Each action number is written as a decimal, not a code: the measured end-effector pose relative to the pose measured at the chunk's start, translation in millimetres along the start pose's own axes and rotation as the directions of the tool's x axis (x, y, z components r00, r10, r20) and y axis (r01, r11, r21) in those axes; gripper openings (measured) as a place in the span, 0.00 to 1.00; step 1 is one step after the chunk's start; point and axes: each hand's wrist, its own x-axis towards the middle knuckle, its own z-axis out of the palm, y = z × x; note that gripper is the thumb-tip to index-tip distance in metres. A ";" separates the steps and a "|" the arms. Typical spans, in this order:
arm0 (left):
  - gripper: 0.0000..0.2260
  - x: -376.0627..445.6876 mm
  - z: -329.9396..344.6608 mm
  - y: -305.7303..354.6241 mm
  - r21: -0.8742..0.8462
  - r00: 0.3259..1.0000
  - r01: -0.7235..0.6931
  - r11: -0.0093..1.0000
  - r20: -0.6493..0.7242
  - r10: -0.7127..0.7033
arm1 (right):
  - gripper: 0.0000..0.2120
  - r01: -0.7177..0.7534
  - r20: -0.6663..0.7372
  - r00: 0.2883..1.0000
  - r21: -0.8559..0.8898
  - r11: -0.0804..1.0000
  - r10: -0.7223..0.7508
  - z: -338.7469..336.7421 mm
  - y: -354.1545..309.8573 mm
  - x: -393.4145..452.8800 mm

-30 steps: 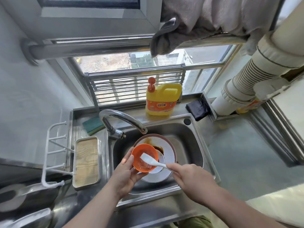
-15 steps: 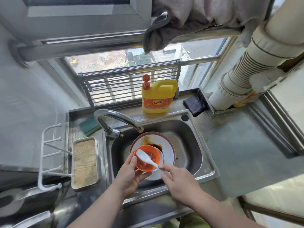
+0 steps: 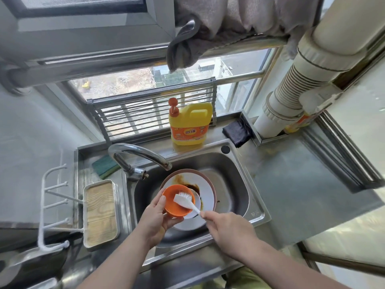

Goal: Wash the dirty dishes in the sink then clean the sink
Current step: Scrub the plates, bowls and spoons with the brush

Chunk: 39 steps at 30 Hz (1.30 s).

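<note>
The left hand (image 3: 155, 221) grips an orange bowl (image 3: 177, 202) over the sink's (image 3: 239, 176) front edge, above a stained plate (image 3: 205, 190) (brown sauce on it). The right hand (image 3: 228, 231) holds a white brush (image 3: 184, 200), bristles in the bowl.

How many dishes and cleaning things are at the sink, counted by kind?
Bowls: 1, orange bowl
Plates: 1, stained plate
Brushes: 1, white brush
Sponges: 1, green sponge
Detergent bottles: 1, yellow bottle
Total: 5
</note>
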 end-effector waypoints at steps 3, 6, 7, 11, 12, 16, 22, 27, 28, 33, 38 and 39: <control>0.12 1.4 3.6 -5.3 0.001 1.000 0.008 1.000 0.005 -0.008 | 0.17 -0.139 0.110 0.989 0.432 0.891 0.101 8.4 -17.1 -5.5; 0.14 -2.1 7.0 -19.0 -0.032 1.000 0.025 0.999 0.016 -0.025 | 0.15 -0.218 0.133 0.976 0.634 0.742 0.173 10.2 -23.2 9.5; 0.15 -2.8 6.7 -20.9 -0.040 0.999 0.029 0.999 0.021 -0.028 | 0.14 -0.205 0.112 0.978 0.626 0.753 0.174 7.5 -20.8 11.8; 0.13 -3.2 0.5 -11.0 0.001 1.000 0.024 1.000 0.013 -0.024 | 0.13 -0.056 -0.003 0.998 0.071 0.996 0.057 -8.2 4.7 4.7; 0.12 -2.1 -1.2 -8.0 0.023 1.000 0.017 1.000 0.020 -0.018 | 0.13 -0.033 -0.019 0.999 0.002 0.999 0.033 -9.3 6.7 -0.3; 0.13 -2.0 8.8 -7.1 0.014 1.000 0.007 1.000 0.022 -0.007 | 0.13 -0.077 0.065 0.996 0.238 0.968 0.064 -4.9 -4.8 -11.6; 0.13 -11.2 28.5 -23.7 -0.027 1.000 0.014 1.000 -0.020 -0.015 | 0.10 -0.372 0.297 0.928 0.735 0.567 0.224 12.0 -34.3 -3.7; 0.15 -1.3 17.4 -7.8 0.083 1.000 0.001 0.997 -0.005 0.000 | 0.12 -0.056 0.135 0.991 0.240 0.969 0.024 -17.7 1.9 -11.7; 0.15 -0.6 15.6 -4.6 0.120 1.000 0.010 0.993 0.012 -0.012 | 0.13 0.008 0.117 0.993 0.053 0.999 -0.014 -28.2 9.4 -10.1; 0.13 -3.9 13.9 2.6 0.287 0.995 0.051 0.956 0.065 -0.073 | 0.25 0.298 0.136 0.954 -0.477 0.827 -0.265 -48.5 14.2 1.5; 0.12 0.1 13.7 15.3 0.282 0.996 0.047 0.958 0.064 -0.068 | 0.28 0.235 0.138 0.971 -0.415 0.879 -0.195 -32.7 18.1 -7.8; 0.12 0.5 15.5 15.7 0.275 0.997 0.036 0.961 0.061 -0.055 | 0.23 0.194 0.142 0.978 -0.332 0.923 -0.154 -24.5 12.8 -12.7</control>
